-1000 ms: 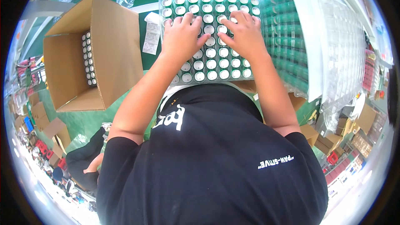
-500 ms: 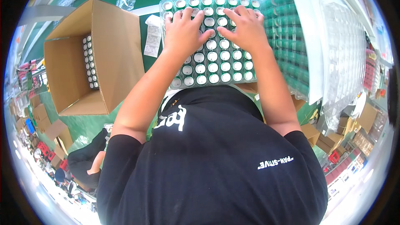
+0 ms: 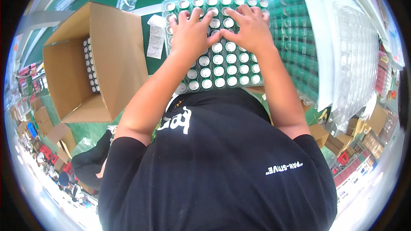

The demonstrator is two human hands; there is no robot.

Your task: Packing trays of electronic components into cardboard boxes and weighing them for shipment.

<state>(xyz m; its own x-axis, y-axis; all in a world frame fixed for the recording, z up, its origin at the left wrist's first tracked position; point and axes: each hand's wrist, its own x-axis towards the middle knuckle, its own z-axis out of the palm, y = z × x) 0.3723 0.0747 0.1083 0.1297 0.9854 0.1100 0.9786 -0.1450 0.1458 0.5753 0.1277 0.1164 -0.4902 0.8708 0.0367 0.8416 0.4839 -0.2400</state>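
A clear plastic tray [image 3: 166,29] lies in front of me, with rows of round white-topped pieces [image 3: 231,69] sitting in its cells. My left hand [image 3: 189,34] rests over the tray's left half, fingers spread on the tops. Over the right half, my right hand [image 3: 251,28] lies with its fingers likewise apart and touching the tops. The two thumbs almost meet near the middle of the tray. Neither hand is gripping anything, and the pieces under the palms are hidden.
An open cardboard box [image 3: 120,55] on the left holds several similar pieces. A printed paper slip [image 3: 155,42] lies between box and tray. To the right stand stacked filled trays [image 3: 293,38], a white sheet [image 3: 321,38] and clear empty trays [image 3: 353,55]. Another person [image 3: 87,167] is at lower left.
My thumbs have come closer together over the middle of the tray. Both hands still lie spread on the pieces; the view has shifted slightly.
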